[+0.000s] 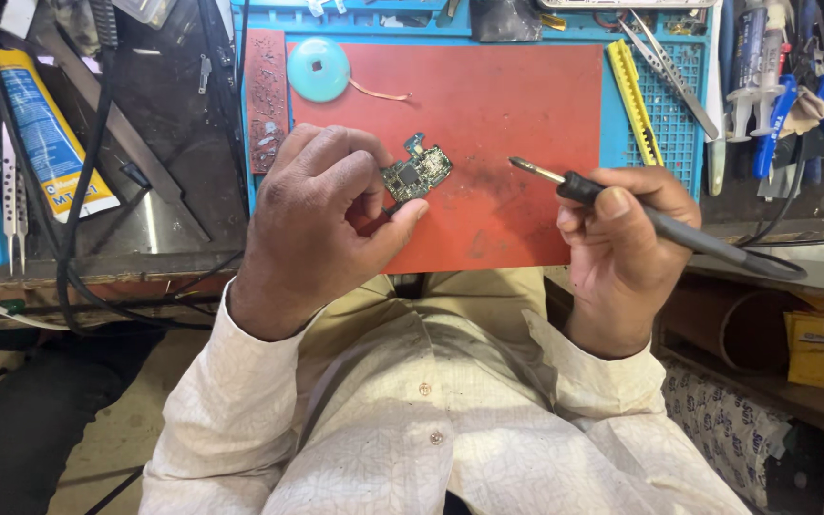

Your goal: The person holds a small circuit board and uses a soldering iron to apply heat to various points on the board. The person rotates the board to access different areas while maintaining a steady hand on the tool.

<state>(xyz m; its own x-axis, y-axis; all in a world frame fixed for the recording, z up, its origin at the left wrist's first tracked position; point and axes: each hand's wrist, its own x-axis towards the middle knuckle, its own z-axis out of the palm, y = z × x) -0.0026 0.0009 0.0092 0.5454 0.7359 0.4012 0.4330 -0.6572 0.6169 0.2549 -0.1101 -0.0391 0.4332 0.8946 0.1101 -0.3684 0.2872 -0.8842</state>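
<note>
Your left hand [321, 224] pinches small circuit board [417, 175] over red mat [517, 95]; right hand [617, 238] clamped on soldering iron [660, 227], tip just right of board.

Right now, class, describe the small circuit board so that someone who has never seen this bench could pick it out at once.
Find the red mat in the middle of the blue work surface. Near its left edge, the left hand pinches a small circuit board. It is the only dark green, chip-studded piece there, unlike the round turquoise disc above.
</note>
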